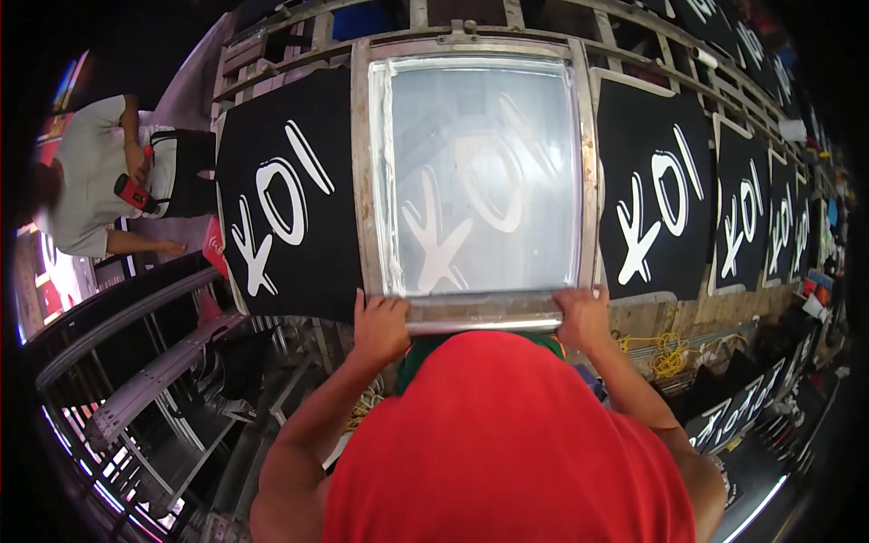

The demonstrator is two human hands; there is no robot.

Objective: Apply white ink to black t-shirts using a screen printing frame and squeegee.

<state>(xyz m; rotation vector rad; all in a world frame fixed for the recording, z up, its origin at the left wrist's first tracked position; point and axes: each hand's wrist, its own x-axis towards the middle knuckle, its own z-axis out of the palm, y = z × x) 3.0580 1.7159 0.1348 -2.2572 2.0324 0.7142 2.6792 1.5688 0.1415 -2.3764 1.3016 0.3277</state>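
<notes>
A screen printing frame (366, 181) lies in front of me over a black fabric panel, with its pale mesh (539, 249) stretched inside. White ink rims the mesh, and a slanted white print shows faintly through it. My left hand (382, 326) is closed round the frame's near left corner. At the near right corner, my right hand (585, 319) grips the same frame, thumb on top. Between my hands runs the frame's near bar (484, 324), shiny along its edge. Fingers under the frame are hidden.
Printed black panels lie on either side, one at left (312, 235) and several to the right (656, 244). A co-worker (90, 172) stands at far left with a red and black handheld tool (136, 194). Metal racks (163, 385) fill the lower left; yellow cord (670, 355) lies at right.
</notes>
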